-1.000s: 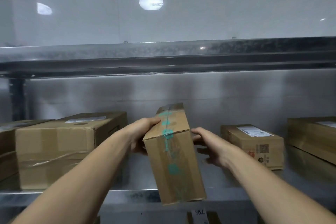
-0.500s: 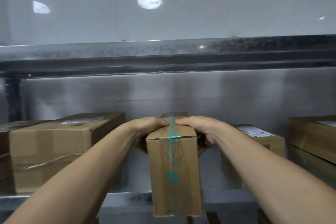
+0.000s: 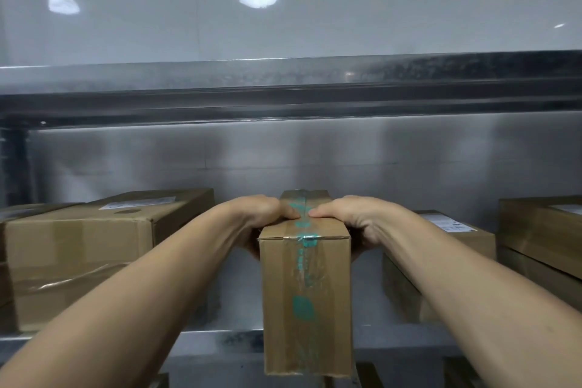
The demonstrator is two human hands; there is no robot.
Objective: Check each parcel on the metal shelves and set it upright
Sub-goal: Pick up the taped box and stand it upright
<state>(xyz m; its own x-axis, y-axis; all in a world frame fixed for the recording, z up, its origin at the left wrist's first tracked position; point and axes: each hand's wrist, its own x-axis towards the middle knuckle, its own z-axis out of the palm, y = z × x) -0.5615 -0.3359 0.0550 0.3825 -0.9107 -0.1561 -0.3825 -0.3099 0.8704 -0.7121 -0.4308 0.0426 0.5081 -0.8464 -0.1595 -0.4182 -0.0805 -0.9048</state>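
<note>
status: the tall narrow brown cardboard parcel with teal-printed tape (image 3: pixel 307 299) is now vertical and square to the viewer, between the large brown cardboard box (image 3: pixel 78 249) on the left and the flat brown labelled box (image 3: pixel 466 239) on the right. its lower end covers the front lip of the lower metal shelf (image 3: pixel 214 340). whether the base is seated on the shelf or held just in front of it cannot be told.

grip: the left hand (image 3: pixel 261 214) and the right hand (image 3: pixel 356 217) clasp the top end from either side. the thumbs nearly meet on the tape seam and the fingers curl down the flanks.

change: one second ago the parcel leaned, top to the left. only the left hand held its upper corner, and the right hand lay open beside it. half a second ago both hands had closed over the top and the lean was nearly gone. since then the tilt has been removed, with the grip unchanged.

assessment: this parcel appears righted. seating and release are outstanding. the neighbouring boxes and the stacked brown boxes (image 3: pixel 541 230) at far right lie flat, not yet checked.
</note>
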